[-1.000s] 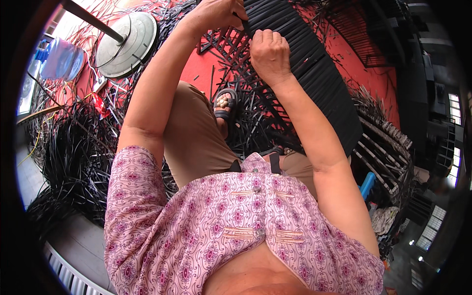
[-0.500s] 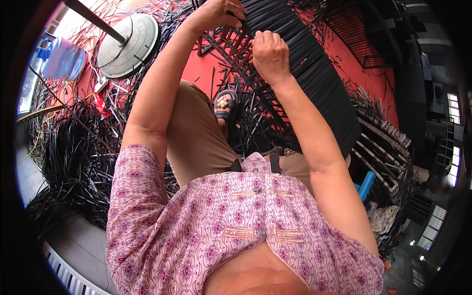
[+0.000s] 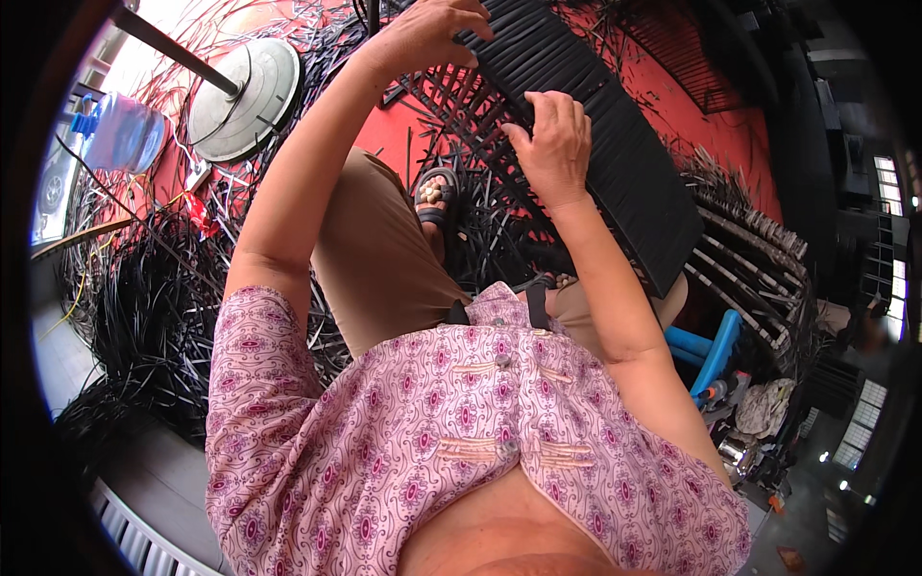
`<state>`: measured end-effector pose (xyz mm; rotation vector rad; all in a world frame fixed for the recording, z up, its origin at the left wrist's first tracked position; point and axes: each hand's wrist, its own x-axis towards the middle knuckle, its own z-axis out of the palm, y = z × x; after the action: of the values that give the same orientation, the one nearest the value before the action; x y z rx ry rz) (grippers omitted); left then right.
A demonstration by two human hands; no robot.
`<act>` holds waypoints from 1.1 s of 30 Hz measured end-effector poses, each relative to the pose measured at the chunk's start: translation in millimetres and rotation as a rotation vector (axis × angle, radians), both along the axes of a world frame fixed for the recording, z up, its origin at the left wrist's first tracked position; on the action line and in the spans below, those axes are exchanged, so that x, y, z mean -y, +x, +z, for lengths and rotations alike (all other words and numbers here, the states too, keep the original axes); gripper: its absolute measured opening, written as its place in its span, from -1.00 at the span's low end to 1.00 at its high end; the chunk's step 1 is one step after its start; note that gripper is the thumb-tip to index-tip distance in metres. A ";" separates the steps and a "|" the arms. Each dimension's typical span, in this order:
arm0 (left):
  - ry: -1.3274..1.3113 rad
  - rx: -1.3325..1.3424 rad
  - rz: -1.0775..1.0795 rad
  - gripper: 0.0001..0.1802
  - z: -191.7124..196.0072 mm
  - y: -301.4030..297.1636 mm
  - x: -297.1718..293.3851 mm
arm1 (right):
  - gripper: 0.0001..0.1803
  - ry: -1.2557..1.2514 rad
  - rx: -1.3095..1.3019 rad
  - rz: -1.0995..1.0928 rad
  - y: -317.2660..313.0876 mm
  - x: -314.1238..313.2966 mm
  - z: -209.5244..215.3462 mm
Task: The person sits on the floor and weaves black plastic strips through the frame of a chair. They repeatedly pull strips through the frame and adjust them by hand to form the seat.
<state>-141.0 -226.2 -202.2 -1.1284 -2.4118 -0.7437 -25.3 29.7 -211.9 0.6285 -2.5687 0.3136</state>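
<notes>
The black woven mat [image 3: 615, 163] slants from the far centre toward the near right, across the person's lap. The left hand [image 3: 423, 38] grips its far edge, fingers curled over the strips. The right hand [image 3: 552, 144] presses flat on the weave, fingers close together. Loose black strips [image 3: 144, 317] pile at the left, beside a round fan base [image 3: 245, 96] and a water bottle [image 3: 120, 134].
</notes>
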 end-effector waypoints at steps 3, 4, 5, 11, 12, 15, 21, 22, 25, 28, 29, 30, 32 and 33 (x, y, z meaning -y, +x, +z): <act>-0.154 -0.001 0.006 -0.41 -2.8 18.6 -30.5 | -0.44 0.087 -0.082 -0.069 1.5 5.9 -9.7; -0.210 -0.019 0.019 -0.38 -8.4 21.5 -35.3 | -0.44 0.109 -0.102 -0.096 -1.0 10.3 -11.8; -0.238 -0.047 0.051 -0.39 -18.8 22.9 -38.1 | -0.48 0.107 -0.134 -0.109 -3.0 15.6 -11.5; -0.136 -0.131 0.088 -0.48 -34.2 26.3 -46.0 | -0.66 0.152 -0.161 -0.187 -15.1 20.6 -13.8; -0.112 -0.135 0.091 -0.48 -36.2 26.4 -45.6 | -0.68 0.144 -0.148 -0.183 -15.2 21.1 -12.6; -0.091 -0.183 0.064 -0.50 -37.5 24.5 -43.4 | -0.80 0.184 -0.208 -0.177 -23.9 19.5 -17.7; -0.049 -0.165 0.030 -0.51 -39.5 25.2 -36.2 | -0.62 0.279 -0.219 -0.112 -26.5 11.2 -27.1; -0.071 -0.159 0.019 -0.51 -39.0 23.6 -35.3 | -0.65 0.280 -0.227 -0.091 -27.5 10.2 -26.9; -0.094 -0.142 -0.035 -0.57 -28.8 22.9 -33.8 | -0.82 0.238 -0.299 0.006 -30.7 6.2 -22.9; -0.093 -0.096 -0.076 -0.61 -23.8 19.9 -31.6 | -0.83 0.210 -0.315 0.066 -31.4 4.5 -20.6; -0.085 -0.077 -0.087 -0.62 -23.1 18.9 -30.9 | -0.81 0.206 -0.307 0.079 -30.7 4.4 -19.8; -0.094 -0.050 -0.093 -0.62 -22.3 17.7 -30.0 | -0.80 0.202 -0.287 0.086 -30.4 4.2 -19.0; -0.110 0.004 -0.104 -0.61 -21.3 15.2 -28.6 | -0.79 0.194 -0.249 0.102 -30.0 4.0 -16.9; -0.072 -0.031 -0.106 -0.62 -21.8 14.6 -29.4 | -0.79 0.176 -0.239 0.111 -30.1 3.3 -15.7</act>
<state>-126.4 -196.7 -224.0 -1.2957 -2.3851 -0.6709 -55.4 26.3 -227.5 0.8221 -2.3519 0.0444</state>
